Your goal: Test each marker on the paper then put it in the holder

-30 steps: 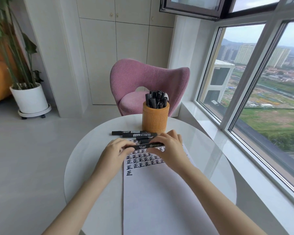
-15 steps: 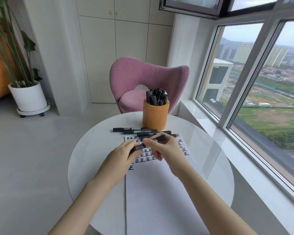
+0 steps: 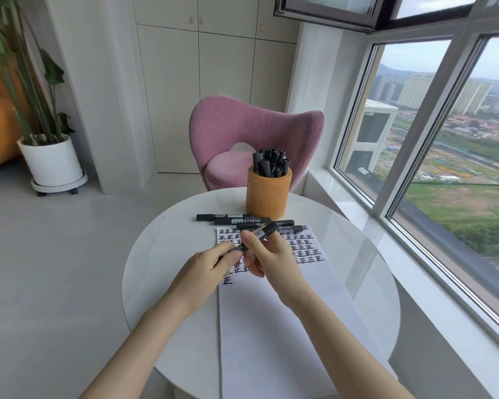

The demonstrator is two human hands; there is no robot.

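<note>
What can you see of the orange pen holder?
The orange ribbed cylindrical pen holder stands upright on the round white table, at its far side in front of the pink upholstered chair. Its wall looks finely ribbed or woven, matte; the material is unclear. The top is open and packed with black markers standing on end, caps showing. More black loose markers lie just in front of its base. Neither hand touches it.

Both forearms bare, reaching forward from bottom of frame, converging at centre. Left hand [image 3: 208,264] palm turned inward, fingers curled, thumb and forefinger pinching lower end of marker [image 3: 255,239]. Right hand [image 3: 271,254] just beside it, touching, thumb and forefinger clamped on upper part of same marker, other fingers loosely bent underneath, wrist slightly cocked
</note>
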